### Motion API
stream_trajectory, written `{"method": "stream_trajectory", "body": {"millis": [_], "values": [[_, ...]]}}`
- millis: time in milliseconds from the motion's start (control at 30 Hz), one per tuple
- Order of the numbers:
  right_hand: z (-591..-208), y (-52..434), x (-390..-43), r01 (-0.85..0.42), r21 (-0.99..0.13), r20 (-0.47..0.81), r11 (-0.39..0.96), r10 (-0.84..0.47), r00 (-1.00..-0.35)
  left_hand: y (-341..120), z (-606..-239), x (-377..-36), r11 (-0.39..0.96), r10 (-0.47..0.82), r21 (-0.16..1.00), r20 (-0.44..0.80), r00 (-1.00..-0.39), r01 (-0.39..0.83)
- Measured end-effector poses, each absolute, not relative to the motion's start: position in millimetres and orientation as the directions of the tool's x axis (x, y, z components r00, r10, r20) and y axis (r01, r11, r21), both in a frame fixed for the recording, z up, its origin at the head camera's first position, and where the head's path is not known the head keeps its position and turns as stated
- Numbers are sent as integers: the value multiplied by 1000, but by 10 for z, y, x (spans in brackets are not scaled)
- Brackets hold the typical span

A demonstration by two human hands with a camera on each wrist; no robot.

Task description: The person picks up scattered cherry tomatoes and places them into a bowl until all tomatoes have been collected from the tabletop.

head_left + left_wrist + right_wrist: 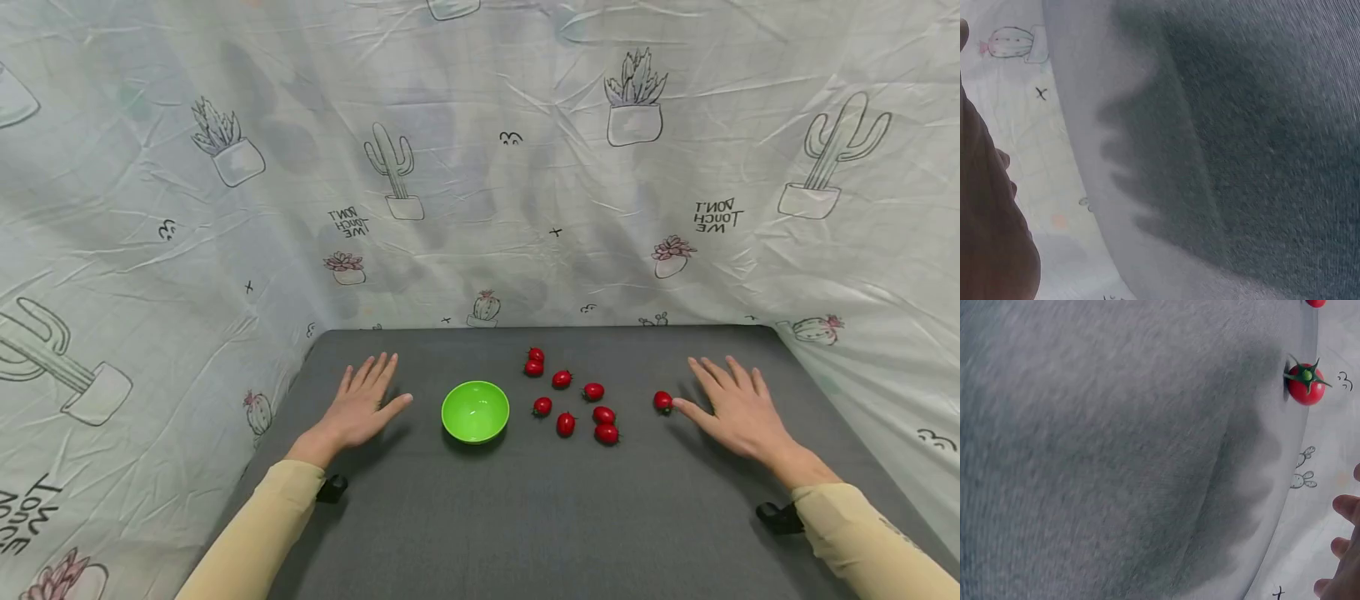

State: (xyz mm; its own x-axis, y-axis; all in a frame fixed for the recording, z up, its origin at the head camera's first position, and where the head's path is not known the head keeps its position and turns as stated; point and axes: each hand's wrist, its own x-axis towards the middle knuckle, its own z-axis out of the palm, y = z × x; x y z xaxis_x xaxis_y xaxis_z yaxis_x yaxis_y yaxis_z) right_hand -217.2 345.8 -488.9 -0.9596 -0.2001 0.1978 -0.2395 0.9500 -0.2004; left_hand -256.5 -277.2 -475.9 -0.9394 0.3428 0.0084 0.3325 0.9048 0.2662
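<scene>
My left hand (358,410) hovers above the left part of the dark table, fingers spread and holding nothing. To its right stands a green bowl (476,413), whose visible inside holds nothing. Several cherry tomatoes (562,379) lie scattered right of the bowl. On the other side, my right hand (738,414) is held over the table with straight, spread fingers. Its thumb tip appears beside a lone cherry tomato (663,402); whether they touch I cannot tell. That tomato (1307,387) shows its green stem in the right wrist view. Only part of the left palm (997,219) shows in its wrist view.
The dark grey table (480,525) reaches back to a pale curtain (465,167) printed with cacti and potted plants, which also hangs along both sides. Black straps (780,518) sit at both wrists, under the sleeves.
</scene>
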Motion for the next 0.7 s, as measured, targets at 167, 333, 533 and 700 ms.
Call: {"method": "stream_trajectory", "body": {"millis": [167, 333, 533, 700], "values": [[-4877, 3401, -2182, -239, -242, 199, 940, -193, -961, -2684, -4720, -2548, 869, 386, 332, 10, -922, 367], [-4871, 3365, -2187, -236, -270, 191, 933, -189, -963, -2599, -4713, -2521, 812, 435, 416, 36, -900, 409], [-4880, 3328, -2189, -237, -291, 187, 927, -188, -964, -2510, -4715, -2478, 774, 458, 485, 13, -889, 406], [-4885, 3289, -2186, -242, -297, 189, 924, -191, -963, -2422, -4713, -2442, 756, 460, 551, -60, -886, 355]]}}
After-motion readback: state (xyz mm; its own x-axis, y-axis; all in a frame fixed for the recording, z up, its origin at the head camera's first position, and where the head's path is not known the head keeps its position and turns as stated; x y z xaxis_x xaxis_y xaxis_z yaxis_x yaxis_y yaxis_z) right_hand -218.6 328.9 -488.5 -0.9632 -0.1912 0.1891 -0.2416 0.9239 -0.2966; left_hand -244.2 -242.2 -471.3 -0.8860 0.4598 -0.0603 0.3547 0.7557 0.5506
